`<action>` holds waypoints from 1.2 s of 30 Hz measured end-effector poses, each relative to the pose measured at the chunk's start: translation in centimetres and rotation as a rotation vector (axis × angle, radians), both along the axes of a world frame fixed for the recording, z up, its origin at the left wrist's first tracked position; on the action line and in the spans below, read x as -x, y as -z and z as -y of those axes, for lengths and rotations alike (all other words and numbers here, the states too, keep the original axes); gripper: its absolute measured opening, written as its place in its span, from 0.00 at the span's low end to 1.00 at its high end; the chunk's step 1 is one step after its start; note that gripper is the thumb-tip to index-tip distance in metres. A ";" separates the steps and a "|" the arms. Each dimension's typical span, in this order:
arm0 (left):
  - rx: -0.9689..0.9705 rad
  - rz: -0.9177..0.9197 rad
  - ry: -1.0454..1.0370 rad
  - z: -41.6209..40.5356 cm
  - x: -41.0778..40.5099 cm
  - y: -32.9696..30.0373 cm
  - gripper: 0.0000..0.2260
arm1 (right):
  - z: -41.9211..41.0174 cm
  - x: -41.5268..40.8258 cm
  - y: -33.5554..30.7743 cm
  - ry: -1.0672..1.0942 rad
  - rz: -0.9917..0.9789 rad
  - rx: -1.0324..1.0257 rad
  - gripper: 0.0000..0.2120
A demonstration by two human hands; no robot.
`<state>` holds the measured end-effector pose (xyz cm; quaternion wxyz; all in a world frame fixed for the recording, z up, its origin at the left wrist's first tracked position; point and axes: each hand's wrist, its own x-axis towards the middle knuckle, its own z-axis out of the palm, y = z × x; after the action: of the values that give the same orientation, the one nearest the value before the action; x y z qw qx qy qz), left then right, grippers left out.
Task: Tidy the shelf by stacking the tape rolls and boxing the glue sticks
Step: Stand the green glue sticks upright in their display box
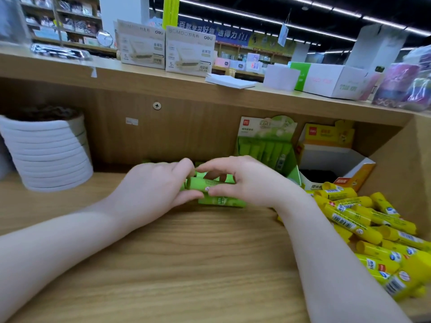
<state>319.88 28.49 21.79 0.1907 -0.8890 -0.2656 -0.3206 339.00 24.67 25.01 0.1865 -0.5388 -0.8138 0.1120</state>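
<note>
Several green glue sticks (221, 201) lie on the wooden shelf (177, 252) at its middle back. My left hand (149, 187) and my right hand (245, 180) meet over them, fingers curled round the green sticks from both sides. A green display box (265, 145) holding upright green sticks stands behind my right hand. Beside it is a yellow display box (335, 159), open and white inside. A heap of yellow glue sticks (368, 234) lies at the right. A stack of white tape rolls (49, 155) stands at the left.
The shelf's right side wall (405, 183) closes in the yellow heap. The board above (163, 80) carries hole-punch boxes (189, 52), a white paper pad (228, 81) and a white-green carton (331, 80). More store shelves show in the background.
</note>
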 end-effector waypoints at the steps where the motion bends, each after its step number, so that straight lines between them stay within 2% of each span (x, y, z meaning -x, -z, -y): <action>1: 0.004 0.007 0.015 0.1 0.0 -0.1 0.20 | 0.0 0.0 0.0 0.003 0.034 0.011 0.17; 4: 0.074 0.063 0.044 0.4 -0.2 0.3 0.20 | 0.1 -1.1 -0.7 0.082 0.038 -0.078 0.13; 7: 0.071 -0.006 0.078 0.1 -0.4 1.0 0.14 | 0.3 -3.8 -1.5 0.401 -0.209 -0.367 0.10; 9: 0.060 -0.091 0.129 -0.2 -0.7 1.3 0.11 | 0.1 -5.1 -1.5 0.593 -0.344 -0.468 0.13; 11: 0.057 -0.150 0.163 -0.2 -1.0 1.6 0.12 | -0.6 -5.3 -0.9 0.698 -0.364 -0.419 0.20; 13: 0.084 -0.185 0.175 -0.1 -1.4 1.7 0.13 | -1.2 -4.9 0.0 0.715 -0.326 -0.351 0.22; 16: 0.136 -0.151 0.167 0.3 -1.7 1.7 0.12 | -2.2 -5.1 1.3 0.735 -0.204 -0.379 0.10; 18: 0.123 -0.149 0.146 0.6 -1.7 1.7 0.11 | -2.5 -5.3 1.7 0.807 -0.139 -0.354 0.07; 22: 0.122 -0.163 0.109 0.8 -1.7 1.5 0.12 | -2.8 -5.0 2.1 0.794 -0.068 -0.406 0.11; 27: 0.238 -0.110 0.057 0.0 -1.2 1.9 0.10 | -2.8 -5.4 1.7 0.859 0.065 -0.439 0.14; 31: 0.266 -0.110 0.009 -0.4 -0.6 1.8 0.10 | -2.8 -5.3 1.6 0.874 0.037 -0.402 0.13; 36: 0.287 -0.209 -0.012 -0.7 -0.4 1.8 0.14 | -2.3 -5.4 1.5 0.827 -0.048 -0.392 0.11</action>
<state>320.26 29.17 19.96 0.0902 -0.9340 -0.2925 -0.1841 344.43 26.97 23.50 0.3328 -0.7702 -0.5317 -0.1153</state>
